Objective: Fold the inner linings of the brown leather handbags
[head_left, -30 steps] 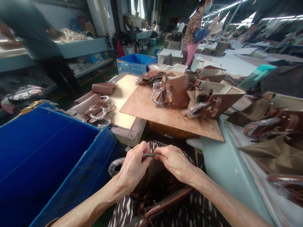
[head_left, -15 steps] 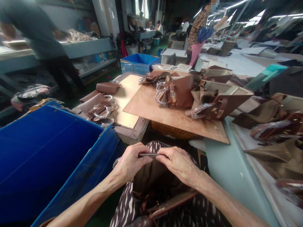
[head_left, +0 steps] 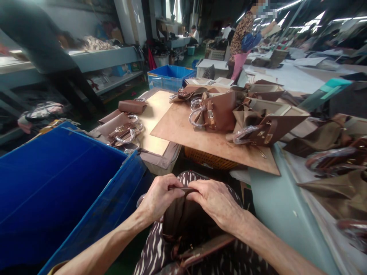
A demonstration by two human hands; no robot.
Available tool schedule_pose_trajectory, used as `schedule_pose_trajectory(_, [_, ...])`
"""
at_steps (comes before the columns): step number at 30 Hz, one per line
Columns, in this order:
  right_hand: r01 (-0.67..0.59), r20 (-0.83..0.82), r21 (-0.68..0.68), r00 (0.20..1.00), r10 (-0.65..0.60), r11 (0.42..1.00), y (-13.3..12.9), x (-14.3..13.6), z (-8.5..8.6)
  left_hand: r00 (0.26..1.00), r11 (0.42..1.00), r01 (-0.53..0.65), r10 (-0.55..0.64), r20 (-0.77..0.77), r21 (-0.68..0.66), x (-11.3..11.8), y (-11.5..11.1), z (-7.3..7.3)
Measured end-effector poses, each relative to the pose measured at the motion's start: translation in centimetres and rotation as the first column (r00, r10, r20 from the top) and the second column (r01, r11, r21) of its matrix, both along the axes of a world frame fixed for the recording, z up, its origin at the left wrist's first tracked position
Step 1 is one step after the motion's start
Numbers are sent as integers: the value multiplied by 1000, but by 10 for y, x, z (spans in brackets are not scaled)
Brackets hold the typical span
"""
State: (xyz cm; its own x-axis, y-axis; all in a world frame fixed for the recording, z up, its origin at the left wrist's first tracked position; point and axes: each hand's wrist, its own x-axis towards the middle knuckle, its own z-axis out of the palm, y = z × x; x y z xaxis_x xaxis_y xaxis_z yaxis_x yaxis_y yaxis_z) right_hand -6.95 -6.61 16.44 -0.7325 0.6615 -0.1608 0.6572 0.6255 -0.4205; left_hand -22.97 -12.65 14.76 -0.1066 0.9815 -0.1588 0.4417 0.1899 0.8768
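Observation:
A dark brown bag (head_left: 192,217) lies open on my lap, its upper edge raised between my hands. My left hand (head_left: 163,193) pinches that edge from the left, thumb below and fingers above. From the right, my right hand (head_left: 210,196) grips the same edge, its fingertips close to the left ones. Nearer my body, a brown strip of the bag with small metal parts crosses my patterned clothing (head_left: 151,244). The inside of the bag is dark and hard to make out.
Brown bags (head_left: 220,110) with wrapped handles stand on a brown board (head_left: 177,126) ahead. More folded bags (head_left: 120,128) lie front left. A big blue bin (head_left: 57,183) fills the left side, a pale green table (head_left: 275,194) the right. People stand farther off.
My right hand has shifted slightly left along the edge, closer to my left hand. The view has moved a little, and the person at the far left has changed arm position.

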Motion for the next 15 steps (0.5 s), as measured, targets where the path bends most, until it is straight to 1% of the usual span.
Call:
schedule_pose_trajectory(2, [-29,-51,-34,998,27,999,0,-4,2,1000,999,-21,21,4,24,2,-1,0])
schedule_pose_trajectory(4, [-35,-97,-109,995,24,993,1,-7,2,1000,999,-26,25,12,47,2,-2,-1])
schedule_pose_trajectory(6, [-42,-140,-194,990,14,980,3,-8,1,1000,998,-5,4,28,62,1,-3,-2])
schedule_pose_trajectory(8, [-24,-163,-245,986,-17,969,5,-8,-1,998,998,37,-39,41,58,-2,-4,-3])
schedule_pose_trajectory(12, [46,-141,-283,986,-89,958,6,-6,-2,996,997,82,-81,38,-15,-11,-8,-1])
schedule_pose_trajectory(15, [52,-125,-293,988,-92,955,4,-6,0,997,994,66,-64,31,-87,-16,-12,5])
